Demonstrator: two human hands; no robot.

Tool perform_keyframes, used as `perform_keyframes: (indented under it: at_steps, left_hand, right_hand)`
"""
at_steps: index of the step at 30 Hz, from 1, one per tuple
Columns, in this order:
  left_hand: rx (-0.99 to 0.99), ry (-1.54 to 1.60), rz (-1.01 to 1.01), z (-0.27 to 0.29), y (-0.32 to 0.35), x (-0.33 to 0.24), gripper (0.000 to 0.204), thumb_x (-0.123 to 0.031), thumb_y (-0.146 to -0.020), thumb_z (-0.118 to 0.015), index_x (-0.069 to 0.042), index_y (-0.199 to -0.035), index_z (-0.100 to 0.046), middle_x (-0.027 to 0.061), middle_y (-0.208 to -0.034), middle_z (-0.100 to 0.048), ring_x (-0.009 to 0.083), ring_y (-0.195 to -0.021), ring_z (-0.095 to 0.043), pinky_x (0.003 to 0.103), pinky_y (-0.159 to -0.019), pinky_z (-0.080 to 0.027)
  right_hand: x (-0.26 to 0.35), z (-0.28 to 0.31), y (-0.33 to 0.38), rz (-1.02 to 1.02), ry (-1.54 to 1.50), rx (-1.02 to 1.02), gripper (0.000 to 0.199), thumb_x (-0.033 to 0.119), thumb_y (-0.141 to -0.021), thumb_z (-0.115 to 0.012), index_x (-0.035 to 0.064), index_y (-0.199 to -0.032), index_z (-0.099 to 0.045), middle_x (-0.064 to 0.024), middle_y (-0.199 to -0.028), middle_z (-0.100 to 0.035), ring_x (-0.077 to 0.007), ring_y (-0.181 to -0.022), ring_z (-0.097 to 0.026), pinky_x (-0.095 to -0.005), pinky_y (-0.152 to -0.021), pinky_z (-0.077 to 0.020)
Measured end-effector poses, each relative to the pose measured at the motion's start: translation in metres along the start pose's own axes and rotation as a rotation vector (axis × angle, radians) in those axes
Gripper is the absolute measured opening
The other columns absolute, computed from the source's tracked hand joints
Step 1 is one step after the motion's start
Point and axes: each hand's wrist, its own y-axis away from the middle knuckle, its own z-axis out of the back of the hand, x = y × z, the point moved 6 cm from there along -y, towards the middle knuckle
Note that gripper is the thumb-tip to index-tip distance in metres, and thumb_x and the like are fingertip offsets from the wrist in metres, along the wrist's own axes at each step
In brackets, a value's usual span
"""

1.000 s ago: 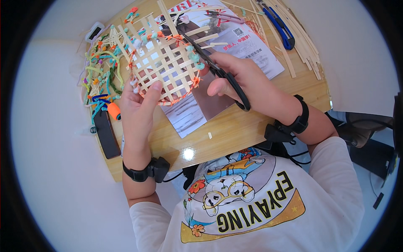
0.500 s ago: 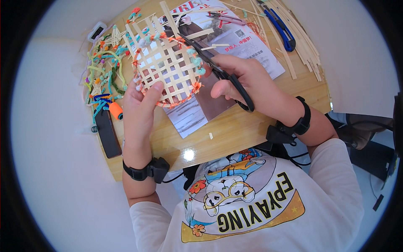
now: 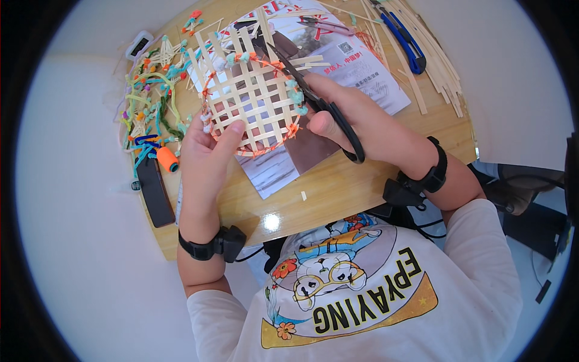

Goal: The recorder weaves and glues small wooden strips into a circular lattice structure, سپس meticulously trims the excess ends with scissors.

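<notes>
A round lattice of pale woven strips (image 3: pixel 256 101), rimmed in orange and mint green, was pinched in the left hand (image 3: pixel 208 154) as the right hand (image 3: pixel 356 114) gripped long black scissors (image 3: pixel 316 101), their blades seemingly touching one projecting strip (image 3: pixel 264 27), above a glossy printed magazine (image 3: pixel 365 77) on a wood-grained table (image 3: pixel 325 187).

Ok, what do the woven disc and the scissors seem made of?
Woven disc: likely bamboo or thin wood, pale and matte, judging by its flat strips; its fuzzy teal trim could be yarn or chenille. Scissors: probably metal blades, thin and dark, with smooth black handles that look plastic.
</notes>
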Motion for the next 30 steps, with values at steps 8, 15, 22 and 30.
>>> perform_keyframes:
  at_steps: [8,15,22,30]
  left_hand:
    - [0.041,-0.033,0.006,-0.0005,0.0006,0.0053,0.042,-0.004,-0.087,-0.061,0.004,-0.125,-0.047,0.0123,-0.111,-0.063,0.015,-0.094,-0.064,0.029,-0.08,-0.054]
    - [0.053,-0.014,0.002,-0.0058,0.0023,0.0038,0.042,-0.005,-0.087,-0.061,0.004,-0.125,-0.046,0.0127,-0.112,-0.062,0.015,-0.095,-0.063,0.029,-0.081,-0.054]
    - [0.061,-0.001,-0.004,-0.0062,0.003,0.0054,0.041,-0.005,-0.087,-0.061,0.004,-0.124,-0.046,0.0125,-0.112,-0.062,0.0151,-0.095,-0.063,0.029,-0.081,-0.054]
    - [0.054,0.007,-0.013,-0.0071,0.0046,0.0039,0.041,-0.006,-0.087,-0.06,0.003,-0.125,-0.046,0.0123,-0.111,-0.062,0.0146,-0.094,-0.063,0.029,-0.08,-0.054]
  right_hand:
    - [-0.0026,-0.0012,0.0,0.059,-0.098,-0.07,0.059,0.046,-0.091,-0.056,0.0006,-0.127,-0.046,-0.0146,-0.096,-0.06,-0.0186,-0.084,-0.057,-0.0292,-0.076,-0.0461]
    - [0.0004,-0.0005,0.0,0.083,-0.052,-0.122,0.052,0.038,-0.091,-0.06,0.0012,-0.124,-0.048,-0.0146,-0.095,-0.06,-0.02,-0.083,-0.059,-0.0306,-0.076,-0.0469]
    - [0.0033,0.0006,0.0017,0.0,-0.029,-0.126,0.046,0.035,-0.088,-0.064,0.0008,-0.116,-0.053,-0.0152,-0.086,-0.061,-0.0211,-0.075,-0.06,-0.0316,-0.07,-0.0476]
    - [0.003,-0.0004,0.0031,-0.027,-0.017,-0.131,0.041,0.035,-0.086,-0.066,0.0013,-0.107,-0.055,-0.011,-0.072,-0.058,-0.0173,-0.062,-0.051,-0.03,-0.06,-0.0439]
